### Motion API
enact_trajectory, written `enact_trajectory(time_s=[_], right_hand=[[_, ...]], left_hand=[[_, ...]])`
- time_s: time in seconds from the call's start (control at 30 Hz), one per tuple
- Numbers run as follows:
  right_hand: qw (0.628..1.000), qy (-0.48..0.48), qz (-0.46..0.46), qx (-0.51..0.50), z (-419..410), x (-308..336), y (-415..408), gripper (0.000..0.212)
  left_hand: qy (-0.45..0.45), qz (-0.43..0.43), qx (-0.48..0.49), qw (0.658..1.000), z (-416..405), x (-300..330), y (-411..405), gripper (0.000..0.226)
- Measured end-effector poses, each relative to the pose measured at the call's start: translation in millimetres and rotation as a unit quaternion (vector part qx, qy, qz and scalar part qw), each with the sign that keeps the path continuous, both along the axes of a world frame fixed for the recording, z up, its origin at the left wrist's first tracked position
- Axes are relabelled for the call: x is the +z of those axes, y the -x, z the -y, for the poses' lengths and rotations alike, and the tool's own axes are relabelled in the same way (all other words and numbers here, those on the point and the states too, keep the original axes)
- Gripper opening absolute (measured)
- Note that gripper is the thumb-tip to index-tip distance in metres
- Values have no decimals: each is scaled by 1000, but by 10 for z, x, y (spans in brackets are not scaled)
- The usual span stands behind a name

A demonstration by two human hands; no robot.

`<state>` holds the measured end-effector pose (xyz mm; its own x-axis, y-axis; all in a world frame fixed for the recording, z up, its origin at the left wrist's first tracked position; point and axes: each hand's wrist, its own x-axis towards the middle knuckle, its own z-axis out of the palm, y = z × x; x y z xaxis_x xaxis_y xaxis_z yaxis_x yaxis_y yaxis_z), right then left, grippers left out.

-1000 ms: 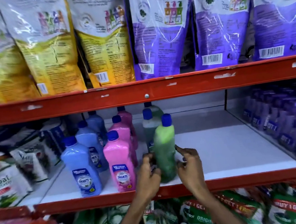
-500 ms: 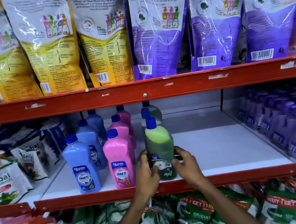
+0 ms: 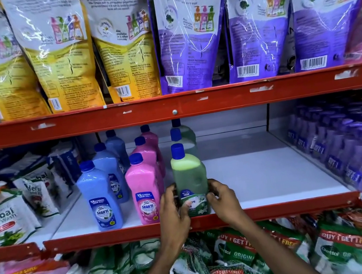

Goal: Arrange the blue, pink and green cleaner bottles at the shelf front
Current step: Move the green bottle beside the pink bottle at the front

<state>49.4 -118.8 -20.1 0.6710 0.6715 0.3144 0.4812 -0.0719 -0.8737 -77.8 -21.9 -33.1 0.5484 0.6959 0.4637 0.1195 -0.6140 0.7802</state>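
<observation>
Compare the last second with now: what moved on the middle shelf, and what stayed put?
The green bottle was turned so its label faces out, straightened from a tilt, and now stands at the shelf's front edge. The left hand and right hand kept hold of its base throughout. The blue bottle, the pink bottle and the rows behind stayed put.

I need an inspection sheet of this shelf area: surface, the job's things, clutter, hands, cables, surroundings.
Surface: white shelf board with red front rail, right half bare.
Job's things: blue bottle, pink bottle and green bottle upright at the front, each heading a row.
Clutter: nothing seen.
Hands: left hand and right hand clasp the green bottle's base.
Cables: nothing seen.
Surroundings: Santoor refill pouches above, purple bottles at right, Herbal hand wash pouches at left.
</observation>
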Motion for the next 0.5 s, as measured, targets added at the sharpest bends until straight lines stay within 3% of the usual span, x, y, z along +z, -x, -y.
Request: enact_trajectory(time_s=[0.13, 0.27, 0.37, 0.43, 0.5], right_hand=[[999, -30, -13, -34, 43, -55, 189, 45], [993, -50, -9, -107, -9, -251, 519, 85], [989, -11, 21, -144, -191, -265, 691, 109], [983, -14, 22, -179, -327, -216, 724, 115], [979, -13, 19, -202, -419, -166, 708, 114]], left_hand=[[-31, 4, 2, 1000, 23, -28, 147, 51], [-87, 108, 117, 983, -12, -147, 474, 40], [-56, 97, 177, 978, -177, -172, 593, 70], [-13, 35, 187, 982, -282, -131, 579, 94], [14, -6, 176, 984, -343, -81, 532, 103]])
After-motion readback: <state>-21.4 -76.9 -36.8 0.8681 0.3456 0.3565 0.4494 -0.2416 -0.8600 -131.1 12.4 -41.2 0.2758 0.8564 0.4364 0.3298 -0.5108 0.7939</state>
